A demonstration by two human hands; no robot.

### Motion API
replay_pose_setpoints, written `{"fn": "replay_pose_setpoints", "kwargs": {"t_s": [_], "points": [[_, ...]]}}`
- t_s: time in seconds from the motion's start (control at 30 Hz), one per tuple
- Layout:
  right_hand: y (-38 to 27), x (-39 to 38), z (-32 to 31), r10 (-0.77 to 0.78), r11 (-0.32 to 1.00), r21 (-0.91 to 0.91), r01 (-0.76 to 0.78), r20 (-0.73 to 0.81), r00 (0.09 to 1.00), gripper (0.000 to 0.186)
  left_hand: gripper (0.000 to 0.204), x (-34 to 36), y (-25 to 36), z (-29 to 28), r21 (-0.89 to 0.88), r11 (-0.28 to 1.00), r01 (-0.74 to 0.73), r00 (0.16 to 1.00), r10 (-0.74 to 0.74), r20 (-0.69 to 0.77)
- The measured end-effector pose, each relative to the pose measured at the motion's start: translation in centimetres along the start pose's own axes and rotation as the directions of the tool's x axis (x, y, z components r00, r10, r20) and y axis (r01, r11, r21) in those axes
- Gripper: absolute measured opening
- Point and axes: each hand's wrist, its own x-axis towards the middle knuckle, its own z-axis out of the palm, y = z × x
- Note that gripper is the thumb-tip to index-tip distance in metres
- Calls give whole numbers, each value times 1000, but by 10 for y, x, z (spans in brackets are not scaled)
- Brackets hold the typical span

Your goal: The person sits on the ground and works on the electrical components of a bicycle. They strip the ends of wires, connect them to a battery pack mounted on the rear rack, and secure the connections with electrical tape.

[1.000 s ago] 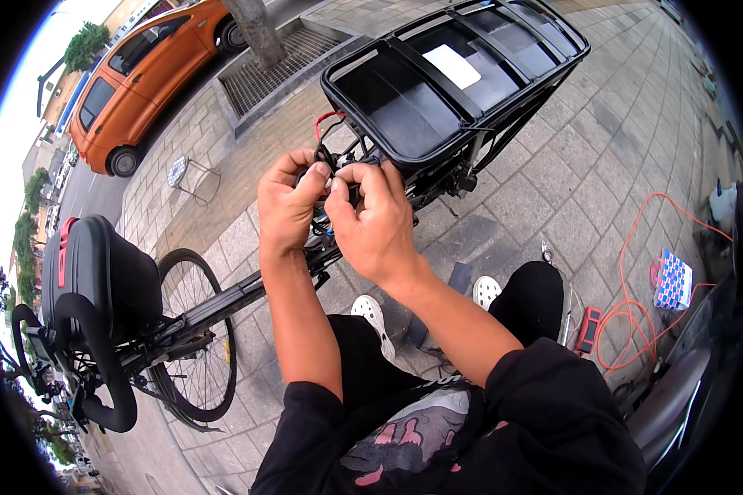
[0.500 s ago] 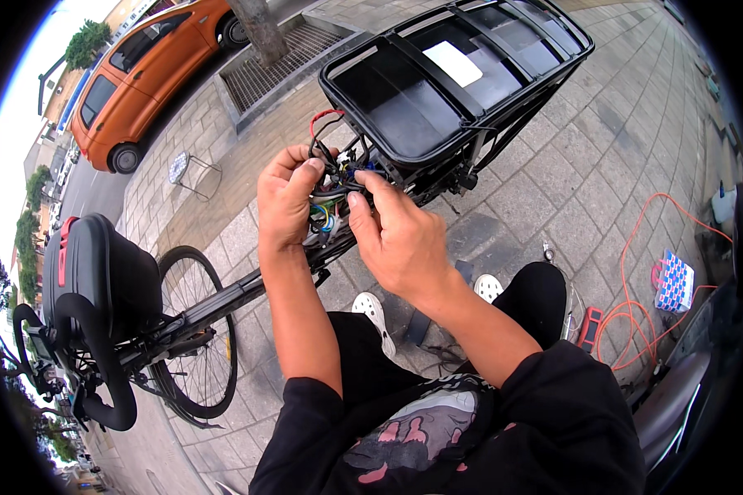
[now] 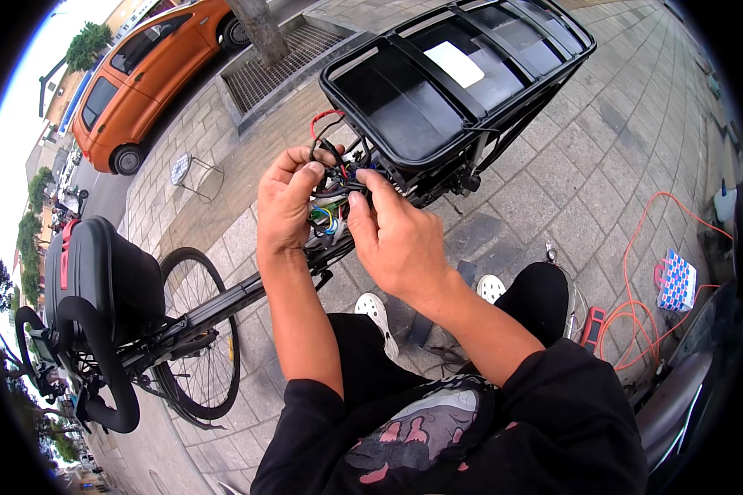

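Both of my hands meet over a tangle of electrical wires (image 3: 328, 216) coming out of the frame of a bicycle (image 3: 215, 312). My left hand (image 3: 289, 198) is closed, thumb against fingers, on black wires at the far side of the bundle. From the right, my right hand (image 3: 396, 235) pinches at the same bundle with thumb and forefinger; the dark wire between their tips is partly hidden. A red wire (image 3: 325, 114) loops up beyond my left fingers. Green, blue, yellow and white wires show below the hands. A black rear rack (image 3: 462, 82) stands just past them.
A black case (image 3: 103, 268) sits by the handlebar at left. An orange cable (image 3: 627, 318), a red meter-like device (image 3: 592, 328) and a checkered box (image 3: 675, 280) lie on the paving at right. A small stool (image 3: 182, 169), an orange car (image 3: 144, 78) and a tree trunk (image 3: 260, 33) stand beyond.
Both hands stay at the wire bundle with almost the same grip. The fingers shift only slightly among the wires, and the view moves a little.
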Motion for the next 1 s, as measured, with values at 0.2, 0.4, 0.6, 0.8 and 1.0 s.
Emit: {"fn": "replay_pose_setpoints", "kwargs": {"t_s": [0.2,0.4,0.6,0.8,1.0], "points": [[1,-1,-2,8,1000,15,-9,13,1000,36,18,0,0,-3,-11,1000,25,1000,-25,-3],[1,-1,-2,48,998,37,-49,20,999,36,19,-1,4,1,-32,999,26,1000,-26,14],[1,-1,-2,73,996,52,-74,27,997,35,17,-1,2,3,-119,992,31,999,-30,10],[0,0,-3,75,996,38,-76,45,996,34,14,3,-2,-2,-78,996,39,999,-38,16],[-3,0,-7,81,996,28,-83,54,995,33,12,-1,4,-1,33,997,65,998,-65,-22]]}}
